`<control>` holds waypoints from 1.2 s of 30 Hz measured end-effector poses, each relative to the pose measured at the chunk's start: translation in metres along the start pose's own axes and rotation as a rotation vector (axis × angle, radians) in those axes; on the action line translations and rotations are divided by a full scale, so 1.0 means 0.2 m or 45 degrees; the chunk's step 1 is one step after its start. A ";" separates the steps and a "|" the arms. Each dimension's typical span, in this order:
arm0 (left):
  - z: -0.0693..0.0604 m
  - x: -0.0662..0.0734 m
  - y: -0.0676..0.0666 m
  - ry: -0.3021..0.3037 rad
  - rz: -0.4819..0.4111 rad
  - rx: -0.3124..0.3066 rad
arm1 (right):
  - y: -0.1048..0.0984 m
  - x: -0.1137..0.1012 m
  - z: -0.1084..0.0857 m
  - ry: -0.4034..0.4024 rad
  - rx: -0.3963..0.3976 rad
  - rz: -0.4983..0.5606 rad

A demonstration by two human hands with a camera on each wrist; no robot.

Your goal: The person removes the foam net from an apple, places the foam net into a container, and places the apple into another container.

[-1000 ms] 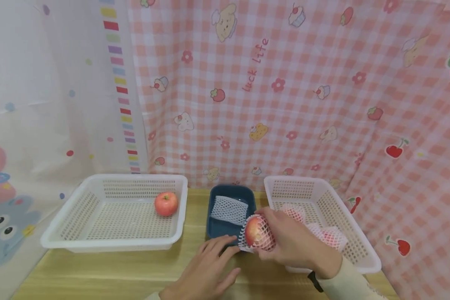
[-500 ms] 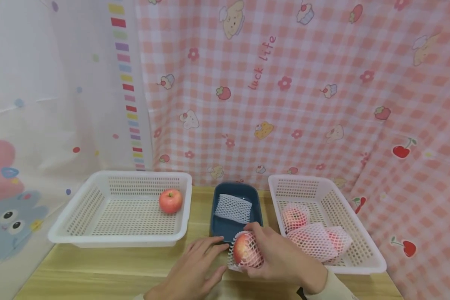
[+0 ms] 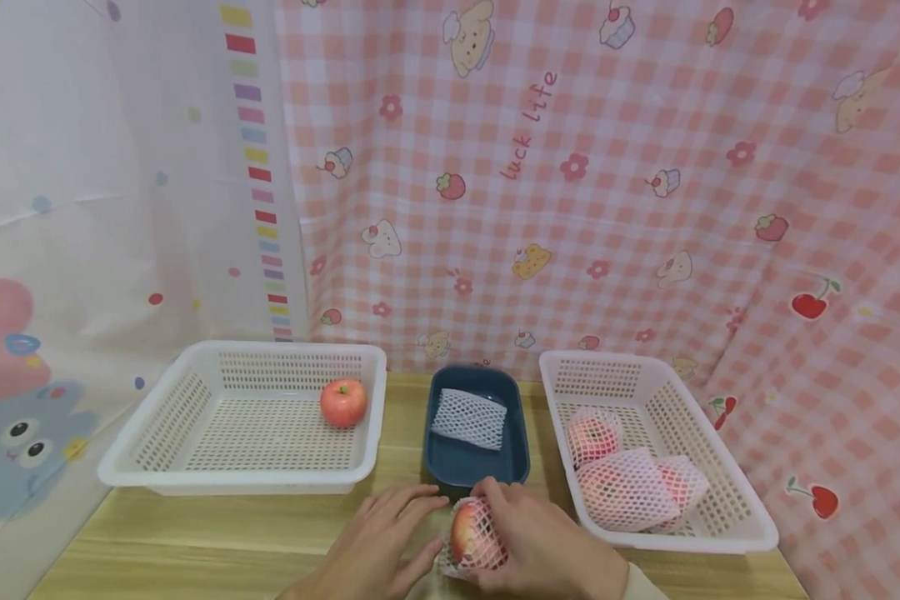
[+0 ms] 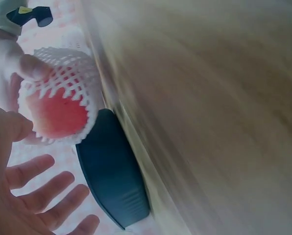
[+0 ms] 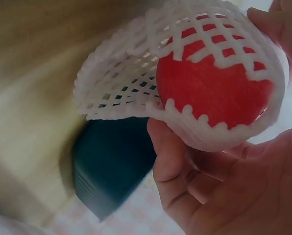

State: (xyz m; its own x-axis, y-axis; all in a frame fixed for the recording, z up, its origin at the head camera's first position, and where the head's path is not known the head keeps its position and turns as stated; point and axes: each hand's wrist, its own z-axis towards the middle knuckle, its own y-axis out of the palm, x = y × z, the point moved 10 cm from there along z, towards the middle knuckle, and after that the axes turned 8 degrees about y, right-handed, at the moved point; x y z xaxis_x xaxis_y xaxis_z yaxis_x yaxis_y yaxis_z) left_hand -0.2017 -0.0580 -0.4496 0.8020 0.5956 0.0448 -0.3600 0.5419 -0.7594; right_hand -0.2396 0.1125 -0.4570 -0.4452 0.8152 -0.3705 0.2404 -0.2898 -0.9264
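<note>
My right hand (image 3: pixel 547 542) grips an apple (image 3: pixel 467 533) partly covered by a white foam net (image 3: pixel 487 546), in front of the dark blue tray. In the right wrist view the red apple (image 5: pixel 212 90) shows through the net's opening, and loose netting (image 5: pixel 119 83) sticks out to one side. My left hand (image 3: pixel 378 537) is beside the apple with its fingers spread. In the left wrist view the left thumb is close to the net (image 4: pixel 67 73); whether it touches cannot be told. Another foam net (image 3: pixel 468 418) lies flat in the blue tray (image 3: pixel 457 467).
A white basket (image 3: pixel 232 479) at the left holds one bare apple (image 3: pixel 343 403). Another white basket (image 3: pixel 727 467) at the right holds several net-covered apples (image 3: pixel 618 492). Wooden table (image 3: pixel 217 533) lies below, and a checked curtain (image 3: pixel 420 225) hangs behind.
My right hand has brought the netted apple down and left, away from the right basket and toward the table's near side. The left hand has shifted slightly lower. The head view has turned a little.
</note>
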 end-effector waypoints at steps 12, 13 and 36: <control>0.00 -0.01 0.07 -0.083 -0.153 -0.124 | 0.08 -0.01 0.01 -0.098 0.074 -0.083; 0.00 -0.02 0.08 -0.094 -0.163 -0.139 | 0.08 -0.01 0.01 -0.102 0.086 -0.085; 0.00 0.00 0.10 -0.062 -0.189 -0.138 | 0.12 0.09 -0.04 -0.086 -0.033 0.414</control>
State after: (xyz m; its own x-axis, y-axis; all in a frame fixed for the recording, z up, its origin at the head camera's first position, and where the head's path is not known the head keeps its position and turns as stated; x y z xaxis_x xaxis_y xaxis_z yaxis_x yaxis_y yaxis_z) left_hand -0.2098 -0.0474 -0.4639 0.8176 0.5432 0.1910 -0.1837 0.5605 -0.8075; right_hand -0.2353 0.1245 -0.4861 -0.3976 0.6469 -0.6507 0.4008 -0.5155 -0.7574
